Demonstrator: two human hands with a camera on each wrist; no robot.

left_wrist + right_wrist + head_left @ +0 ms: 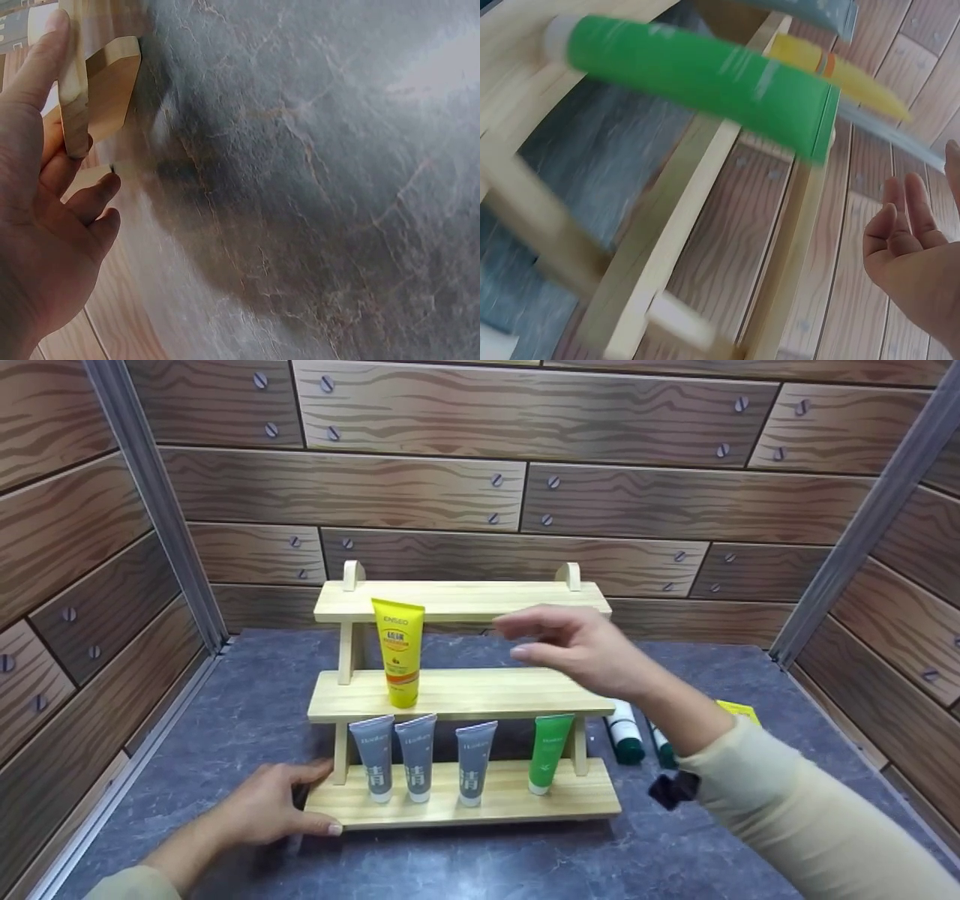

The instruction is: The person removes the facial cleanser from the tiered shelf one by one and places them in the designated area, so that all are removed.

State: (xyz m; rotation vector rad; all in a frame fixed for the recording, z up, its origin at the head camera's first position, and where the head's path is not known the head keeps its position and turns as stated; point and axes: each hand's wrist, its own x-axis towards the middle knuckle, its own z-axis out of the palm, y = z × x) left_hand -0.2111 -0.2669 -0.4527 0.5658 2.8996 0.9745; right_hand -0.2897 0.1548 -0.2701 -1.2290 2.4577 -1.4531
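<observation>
A three-tier wooden display shelf [465, 690] stands on the dark marbled table. At the left end of its bottom tier, my left hand [262, 804] grips the board, thumb on the front edge; the left wrist view has the board's end [73, 112] between thumb and fingers. My right hand [581, 649] is raised before the upper tiers at the right, fingers loosely bent, holding nothing. A yellow tube [401, 652] stands upright on the middle tier. On the bottom tier stand grey tubes [416, 757] and, further right, a green tube [551, 754], large in the right wrist view.
Behind the shelf's right side, white tubes with dark green caps [626, 735] lie on the table. A yellow item [739, 711] shows partly behind the right forearm. Wood-patterned walls [450, 495] enclose the table at the back and both sides.
</observation>
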